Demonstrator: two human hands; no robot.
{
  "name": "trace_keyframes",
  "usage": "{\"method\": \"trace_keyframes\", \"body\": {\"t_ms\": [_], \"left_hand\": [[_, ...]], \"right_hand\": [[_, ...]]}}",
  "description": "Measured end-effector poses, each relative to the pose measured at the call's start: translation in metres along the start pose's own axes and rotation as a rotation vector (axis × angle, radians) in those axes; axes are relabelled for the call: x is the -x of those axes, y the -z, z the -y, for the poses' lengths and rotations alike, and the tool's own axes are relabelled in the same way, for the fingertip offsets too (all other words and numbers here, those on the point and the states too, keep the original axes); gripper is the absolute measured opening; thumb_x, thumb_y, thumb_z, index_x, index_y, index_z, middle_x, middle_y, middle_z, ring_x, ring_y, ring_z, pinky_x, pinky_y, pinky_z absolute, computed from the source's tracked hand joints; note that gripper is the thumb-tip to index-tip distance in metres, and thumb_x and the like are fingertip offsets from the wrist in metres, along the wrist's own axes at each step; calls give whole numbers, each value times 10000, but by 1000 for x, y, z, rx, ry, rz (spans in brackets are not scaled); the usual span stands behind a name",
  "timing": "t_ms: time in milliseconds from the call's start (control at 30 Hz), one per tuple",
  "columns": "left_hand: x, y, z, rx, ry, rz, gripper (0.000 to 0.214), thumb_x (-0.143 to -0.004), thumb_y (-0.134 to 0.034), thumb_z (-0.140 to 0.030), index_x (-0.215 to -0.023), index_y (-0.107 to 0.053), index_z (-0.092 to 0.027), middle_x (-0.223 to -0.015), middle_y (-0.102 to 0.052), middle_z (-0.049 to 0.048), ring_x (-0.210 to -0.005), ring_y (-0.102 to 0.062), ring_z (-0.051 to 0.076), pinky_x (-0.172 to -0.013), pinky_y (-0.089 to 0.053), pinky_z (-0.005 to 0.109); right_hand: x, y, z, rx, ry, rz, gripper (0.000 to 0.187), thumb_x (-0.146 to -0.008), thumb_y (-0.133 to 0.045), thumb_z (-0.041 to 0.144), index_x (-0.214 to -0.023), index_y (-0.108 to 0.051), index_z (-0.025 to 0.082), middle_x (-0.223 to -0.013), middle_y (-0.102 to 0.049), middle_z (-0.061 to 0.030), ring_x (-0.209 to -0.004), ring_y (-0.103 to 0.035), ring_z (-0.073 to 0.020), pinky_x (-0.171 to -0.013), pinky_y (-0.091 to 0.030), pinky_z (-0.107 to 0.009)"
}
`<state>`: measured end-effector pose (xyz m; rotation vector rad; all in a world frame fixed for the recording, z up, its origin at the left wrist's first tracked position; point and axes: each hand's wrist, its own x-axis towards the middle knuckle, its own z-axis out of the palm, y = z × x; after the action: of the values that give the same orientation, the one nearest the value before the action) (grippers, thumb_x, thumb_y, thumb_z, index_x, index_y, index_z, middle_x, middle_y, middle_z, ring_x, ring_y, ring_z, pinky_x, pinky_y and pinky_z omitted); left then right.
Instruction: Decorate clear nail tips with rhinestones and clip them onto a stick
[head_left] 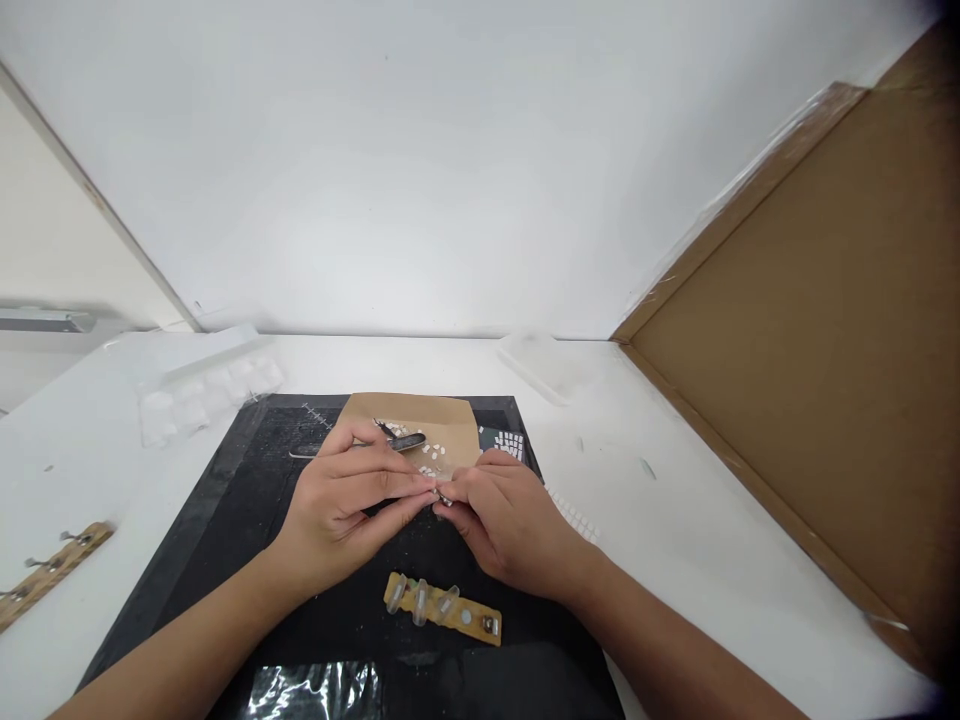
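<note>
My left hand [349, 497] and my right hand [510, 520] meet over the black mat, fingertips pinched together. Between them is a small dark and whitish piece [444, 496], mostly hidden by the fingers; its kind cannot be made out. Just beyond the fingers, a sheet of brown paper [450, 420] bears several small white pieces [433, 452]. A slim metal tool [409, 441], perhaps tweezers, lies partly behind my left hand. Nearer to me, a wooden strip [472, 620] carries clear nail-tip-like pieces [421, 603].
The black mat [247, 500] covers the middle of the white table [675, 560]. A sheet of white square stickers [510, 443] lies at right. Clear plastic trays [210, 390] stand at back left. Another wooden strip [56, 570] with metal clips is at left. A cardboard panel [825, 350] rises at right.
</note>
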<state>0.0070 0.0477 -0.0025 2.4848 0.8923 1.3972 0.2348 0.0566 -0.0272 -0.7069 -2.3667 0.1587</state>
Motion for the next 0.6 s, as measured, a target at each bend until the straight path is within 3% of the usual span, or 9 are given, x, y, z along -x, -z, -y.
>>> {"method": "trace_keyframes", "body": {"t_ms": [267,600], "left_hand": [[0,0,-6,-153,-57,-60,190,-888,-785,-152,-1026,-788,-281,-910,-811,-32,-874,-673,182,-844,-549,397],[5,1,-9,-244,-91,-69,230,-852,-798,-96,-1033,-784,-237,-954,-810,-11,-997,-622,229,-831,-562,393]], "right_hand": [[0,0,1,31,-9,-19,103,-1051,-522,232,-966,-564,194,-745,-679,-3,-642,-594,-154,-712,-404,-335],[0,0,2,33,-8,-29,78,-1050,-536,224,-986,-567,193,-762,-701,-10,-651,-619,-157,-716,-412,-337]]}}
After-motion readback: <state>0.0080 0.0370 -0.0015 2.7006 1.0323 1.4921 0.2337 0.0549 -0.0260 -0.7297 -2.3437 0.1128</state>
